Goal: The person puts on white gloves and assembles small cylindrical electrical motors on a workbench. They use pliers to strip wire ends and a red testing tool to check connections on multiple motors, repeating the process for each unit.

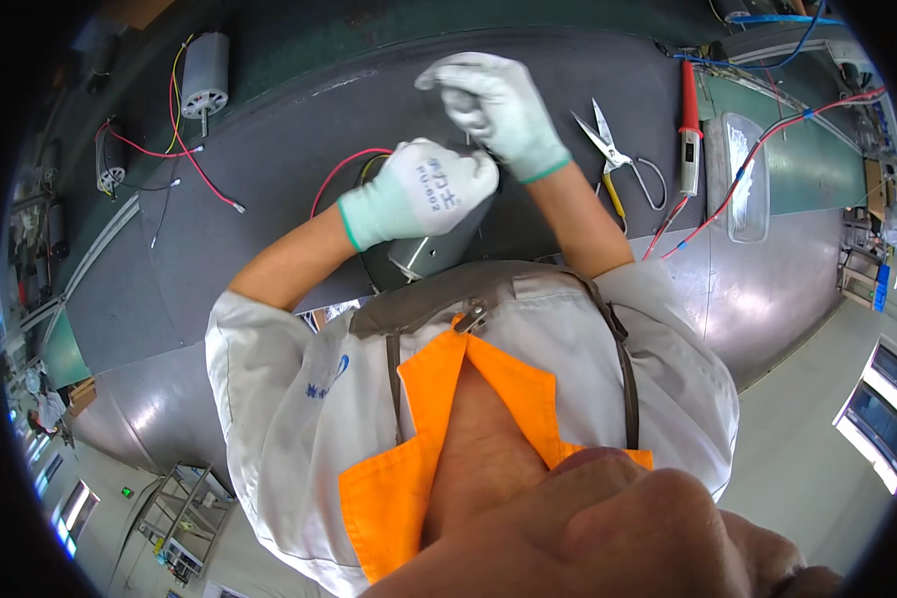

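Observation:
Both my hands wear white gloves with green cuffs and meet over a grey cylindrical motor [437, 254] lying near my body. My left hand [424, 189] is closed in a fist above it; what its fingers grip is hidden. A red wire [331, 179] and a short yellow one loop out beside that wrist. Just beyond, my right hand [498, 108] has its fingers curled, slightly blurred. Something thin shows between the two hands, too small to name.
Another grey motor [205, 75] with red and yellow wires stands at the far left, with a smaller-looking one [111, 164] beside it. To the right lie scissors [613, 154], a red-and-grey corded tool [690, 130] and a clear plastic tray [743, 184]. Red and blue cables [767, 130] cross there.

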Motion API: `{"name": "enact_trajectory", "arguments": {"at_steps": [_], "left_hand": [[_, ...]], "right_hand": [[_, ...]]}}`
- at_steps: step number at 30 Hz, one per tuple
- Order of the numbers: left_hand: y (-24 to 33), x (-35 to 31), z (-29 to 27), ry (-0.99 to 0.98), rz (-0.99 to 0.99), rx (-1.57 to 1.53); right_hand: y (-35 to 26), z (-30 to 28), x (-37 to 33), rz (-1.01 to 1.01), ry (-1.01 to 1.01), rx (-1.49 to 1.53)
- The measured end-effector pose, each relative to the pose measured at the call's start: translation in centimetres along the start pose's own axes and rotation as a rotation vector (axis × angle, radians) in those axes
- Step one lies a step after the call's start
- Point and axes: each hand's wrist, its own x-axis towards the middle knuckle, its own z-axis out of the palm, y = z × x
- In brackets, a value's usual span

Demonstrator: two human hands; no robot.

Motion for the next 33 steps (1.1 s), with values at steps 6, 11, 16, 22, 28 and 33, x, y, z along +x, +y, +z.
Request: {"name": "enact_trajectory", "arguments": {"at_steps": [6,11,16,22,28,33], "left_hand": [[0.2,-0.9,-2.1,-0.058,-0.285,-0.066],[-2.4,0.2,-1.4,0.122,-0.168,-0.136],[-4.7,4.0,1.6,-0.036,-0.319,-0.852],[-5.2,2.7,0.7,0.023,-0.854,-1.781],[-5.3,2.2,1.2,0.195,-0.906,-1.942],[-5.5,2.2,2.0,0.231,-0.878,-1.968]], "right_hand": [[-1.9,-3.9,-4.6,-0.245,0.363,-0.456],[2.8,-14.1,-16.3,-0.224,0.661,-1.759],[4.9,-10.0,-23.1,0.035,0.586,-1.645],[1.9,-9.8,-22.7,0.278,0.676,-0.556],[-0.8,-8.3,-15.4,0.131,0.031,-0.779],[-2.1,-5.9,-11.8,-0.043,-0.210,-1.303]]}}
